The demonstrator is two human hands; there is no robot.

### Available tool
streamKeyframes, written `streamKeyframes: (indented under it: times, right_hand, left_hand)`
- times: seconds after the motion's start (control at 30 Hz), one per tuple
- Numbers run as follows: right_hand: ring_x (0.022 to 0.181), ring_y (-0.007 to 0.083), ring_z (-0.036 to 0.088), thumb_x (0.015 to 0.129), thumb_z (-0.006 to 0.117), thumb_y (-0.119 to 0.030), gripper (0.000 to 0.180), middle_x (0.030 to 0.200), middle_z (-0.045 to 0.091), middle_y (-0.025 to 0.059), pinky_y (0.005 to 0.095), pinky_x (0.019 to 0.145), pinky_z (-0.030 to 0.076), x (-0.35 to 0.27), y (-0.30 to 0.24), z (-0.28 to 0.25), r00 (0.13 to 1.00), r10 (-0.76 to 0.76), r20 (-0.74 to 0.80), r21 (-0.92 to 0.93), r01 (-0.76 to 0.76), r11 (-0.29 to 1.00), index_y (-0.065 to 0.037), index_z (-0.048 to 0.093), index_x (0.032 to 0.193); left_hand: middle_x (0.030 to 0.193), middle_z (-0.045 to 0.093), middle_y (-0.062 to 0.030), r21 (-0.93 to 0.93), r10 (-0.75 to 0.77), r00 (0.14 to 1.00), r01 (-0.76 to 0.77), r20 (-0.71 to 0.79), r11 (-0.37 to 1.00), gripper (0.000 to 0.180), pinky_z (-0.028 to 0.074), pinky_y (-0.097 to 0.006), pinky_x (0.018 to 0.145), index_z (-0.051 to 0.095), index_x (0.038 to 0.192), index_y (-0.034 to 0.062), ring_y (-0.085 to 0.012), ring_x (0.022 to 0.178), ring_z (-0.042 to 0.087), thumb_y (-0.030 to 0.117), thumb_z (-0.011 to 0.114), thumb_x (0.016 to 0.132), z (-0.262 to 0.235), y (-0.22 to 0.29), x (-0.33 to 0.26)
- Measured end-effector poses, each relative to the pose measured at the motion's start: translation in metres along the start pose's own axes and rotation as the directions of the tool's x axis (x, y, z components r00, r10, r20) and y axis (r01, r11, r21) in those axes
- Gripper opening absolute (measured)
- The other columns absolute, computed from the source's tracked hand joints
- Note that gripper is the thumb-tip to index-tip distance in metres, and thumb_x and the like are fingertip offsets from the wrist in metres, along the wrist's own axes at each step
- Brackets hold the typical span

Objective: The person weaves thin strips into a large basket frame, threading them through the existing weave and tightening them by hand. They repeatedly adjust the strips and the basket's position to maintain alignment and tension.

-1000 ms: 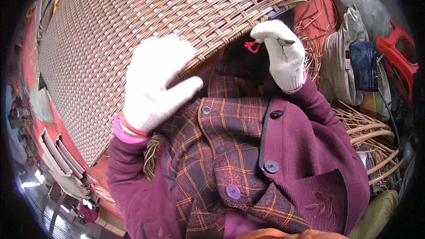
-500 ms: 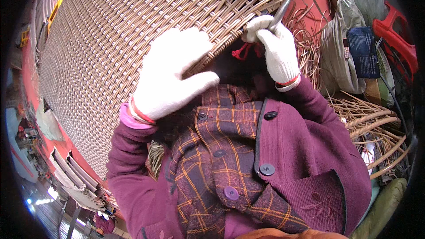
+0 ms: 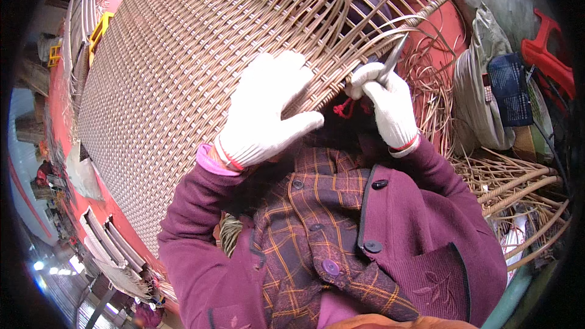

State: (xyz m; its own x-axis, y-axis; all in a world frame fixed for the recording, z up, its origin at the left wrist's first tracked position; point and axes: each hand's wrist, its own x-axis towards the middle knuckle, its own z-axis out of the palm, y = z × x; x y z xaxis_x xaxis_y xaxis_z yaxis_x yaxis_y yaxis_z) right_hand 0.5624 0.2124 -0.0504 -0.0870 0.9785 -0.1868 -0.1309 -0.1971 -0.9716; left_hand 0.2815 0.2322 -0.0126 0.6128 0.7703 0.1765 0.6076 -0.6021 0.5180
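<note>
A large woven rattan-like panel (image 3: pixel 177 79), brown and tan, spreads from the far side down to the left. My left hand (image 3: pixel 265 113), in a white knitted glove, lies flat on it near the edge, fingers stretched and thumb apart. In my right hand (image 3: pixel 390 106), gloved alike, is a slim pointed metal tool (image 3: pixel 393 60). Its tip points up toward the wrapped rim (image 3: pixel 442 1) of the panel. The right fingers are closed by the panel's near edge, where their exact grip on the weave is hidden. Loose strands (image 3: pixel 332 18) stick out from the unfinished weave beyond the hands.
Tangled cut strands (image 3: pixel 431 94) hang at the right of the panel. Farther right are a pale cloth bag (image 3: pixel 481 91), a dark blue pouch (image 3: pixel 509 88) and a red plastic object (image 3: pixel 545 49). Curved wrapped canes (image 3: pixel 518 189) lie at the lower right. A red surface (image 3: pixel 113 198) runs beneath the panel.
The whole view has shifted, so panel and hands sit lower and farther right, showing more loose strands. Both hands keep nearly the same pose; the tool stays in the right one.
</note>
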Motion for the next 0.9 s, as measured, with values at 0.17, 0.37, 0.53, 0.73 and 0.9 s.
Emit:
streamKeyframes:
  times: [0.17, 0.37, 0.53, 0.73, 0.9]
  right_hand:
    - [0.085, 0.0154, 0.066, 0.097, 0.05, 0.008, 0.021, 0.098, 0.069, 0.0073, 0.0303, 0.083, 0.054, -0.005, -0.005, 0.003, 0.999, -0.017, 0.036, -0.008, 0.018, 1.0, 0.001, 0.068, 0.103]
    - [0.085, 0.0155, 0.066, 0.096, 0.05, 0.008, 0.022, 0.095, 0.068, 0.0062, 0.0306, 0.082, 0.054, -0.004, -0.014, 0.014, 1.0, 0.017, 0.0, -0.018, -0.017, 1.0, 0.0, 0.069, 0.106]
    - [0.075, 0.0077, 0.062, 0.101, 0.051, 0.002, 0.027, 0.089, 0.071, 0.0023, 0.0234, 0.068, 0.048, -0.004, -0.04, -0.017, 0.994, -0.092, -0.057, 0.001, 0.092, 0.996, -0.003, 0.073, 0.115]
    - [0.097, 0.013, 0.07, 0.107, 0.068, -0.022, 0.027, 0.109, 0.079, 0.0071, 0.03, 0.09, 0.055, 0.108, -0.081, -0.163, 0.623, -0.776, -0.1, -0.816, 0.395, 0.422, -0.003, 0.078, 0.123]
    - [0.091, 0.0171, 0.068, 0.1, 0.078, -0.045, 0.048, 0.103, 0.077, 0.0062, 0.0328, 0.083, 0.054, 0.221, -0.042, -0.274, 0.785, -0.276, -0.554, -0.578, -0.125, 0.807, -0.001, 0.078, 0.121]
  left_hand:
    - [0.137, 0.07, -0.0211, 0.349, 0.056, 0.913, 0.098, -0.405, 0.932, 0.062, 0.044, -0.052, 0.115, 0.07, 0.137, 0.0019, -0.041, 0.132, 0.062, 0.043, 0.083, 0.092, -0.051, -0.077, 0.018]
    - [0.141, 0.064, -0.0228, 0.479, -0.209, 0.967, 0.254, -0.146, 0.84, 0.068, 0.043, -0.05, 0.108, 0.059, 0.148, -0.0002, -0.0415, 0.129, 0.058, 0.04, 0.075, 0.096, -0.036, -0.105, 0.036]
    - [0.145, 0.057, -0.0245, 0.224, 0.083, 0.996, -0.086, 0.026, 0.971, 0.088, 0.034, -0.056, 0.118, 0.058, 0.142, -0.002, -0.0461, 0.137, 0.05, 0.047, 0.085, 0.074, -0.015, 0.002, 0.023]
    - [0.155, 0.055, -0.0238, 0.367, -0.388, 0.917, 0.333, 0.087, 0.869, 0.084, 0.031, -0.064, 0.122, 0.055, 0.155, 0.0059, -0.0469, 0.145, 0.047, 0.03, 0.083, 0.08, -0.044, 0.064, -0.07]
    - [0.145, 0.061, -0.0217, 0.578, -0.411, 0.889, 0.446, -0.201, 0.683, 0.056, 0.041, -0.062, 0.116, 0.059, 0.15, 0.0068, -0.0439, 0.134, 0.055, 0.015, 0.058, 0.095, -0.024, 0.059, -0.124]
